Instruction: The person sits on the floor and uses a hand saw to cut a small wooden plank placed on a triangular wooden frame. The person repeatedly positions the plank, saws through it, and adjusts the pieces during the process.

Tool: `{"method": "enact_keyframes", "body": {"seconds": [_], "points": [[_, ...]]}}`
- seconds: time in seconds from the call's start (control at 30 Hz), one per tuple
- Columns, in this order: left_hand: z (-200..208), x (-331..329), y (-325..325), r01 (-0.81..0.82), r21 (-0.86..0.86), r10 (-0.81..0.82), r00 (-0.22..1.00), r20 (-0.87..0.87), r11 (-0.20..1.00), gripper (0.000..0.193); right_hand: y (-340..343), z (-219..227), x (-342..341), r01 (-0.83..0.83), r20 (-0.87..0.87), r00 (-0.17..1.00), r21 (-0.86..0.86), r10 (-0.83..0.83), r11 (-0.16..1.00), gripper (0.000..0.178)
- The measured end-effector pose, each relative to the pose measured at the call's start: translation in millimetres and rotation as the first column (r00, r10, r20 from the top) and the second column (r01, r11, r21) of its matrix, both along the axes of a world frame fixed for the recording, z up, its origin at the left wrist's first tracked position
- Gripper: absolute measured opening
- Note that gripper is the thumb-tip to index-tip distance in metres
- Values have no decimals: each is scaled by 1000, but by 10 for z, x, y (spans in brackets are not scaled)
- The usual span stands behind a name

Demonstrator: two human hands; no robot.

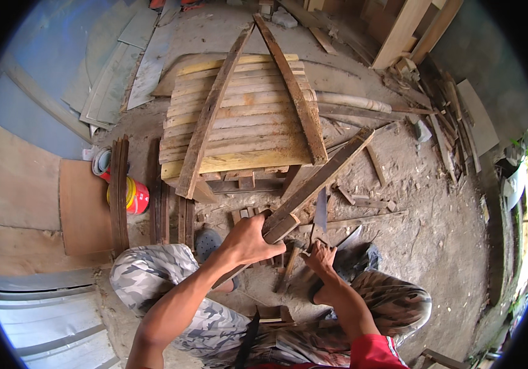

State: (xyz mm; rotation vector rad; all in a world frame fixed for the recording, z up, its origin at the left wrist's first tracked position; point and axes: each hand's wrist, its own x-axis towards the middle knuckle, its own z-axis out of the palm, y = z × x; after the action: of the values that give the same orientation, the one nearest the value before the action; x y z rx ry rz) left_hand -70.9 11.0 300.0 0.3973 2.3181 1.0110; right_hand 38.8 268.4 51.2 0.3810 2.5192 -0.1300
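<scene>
Dark-brown, coarse wood forms the long straight beam [333, 171] gripped by the curled fingers of the left hand [248, 242]; its far end is positioned to the right of the near-right corner of a pale, slatted wooden platform [258, 117]. The brown handle of a grey-bladed handsaw [321, 212] is enclosed by the closed fingers of the right hand [320, 257]. Two weathered, square-edged timbers [221, 101] are laid across the platform, converging beyond its far edge.

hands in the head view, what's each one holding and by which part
The left hand holds a long, dark-brown wooden beam by its nearer part; the right hand holds a grey-bladed handsaw by its handle.
</scene>
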Motion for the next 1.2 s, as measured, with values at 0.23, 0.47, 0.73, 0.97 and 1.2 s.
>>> {"method": "enact_keyframes", "body": {"seconds": [0.23, 0.47, 0.73, 0.97, 1.2], "points": [[215, -18, 57, 12, 136, 14, 983, -183, 991, 66, 581, 511, 43, 305, -318, 891, -113, -325, 946, 60], [427, -28, 12, 0, 101, 32, 948, -317, 995, 58, 796, 2146, 224, 348, -199, 465, -855, -862, 385, 31], [1209, -673, 160, 222, -297, -325, 873, -364, 929, 48, 979, 2844, 569, 32, -116, -23, -993, -993, 115, 29], [1393, -1625, 350, 243, -460, -433, 822, -370, 854, 80, 1074, 2782, 414, -163, -18, -60, -986, -998, 28, 27], [869, -2070, 659, 307, -430, -473, 804, -360, 849, 82, 856, 2935, 332, -98, -97, -118, -989, -988, 109, 31]]}}
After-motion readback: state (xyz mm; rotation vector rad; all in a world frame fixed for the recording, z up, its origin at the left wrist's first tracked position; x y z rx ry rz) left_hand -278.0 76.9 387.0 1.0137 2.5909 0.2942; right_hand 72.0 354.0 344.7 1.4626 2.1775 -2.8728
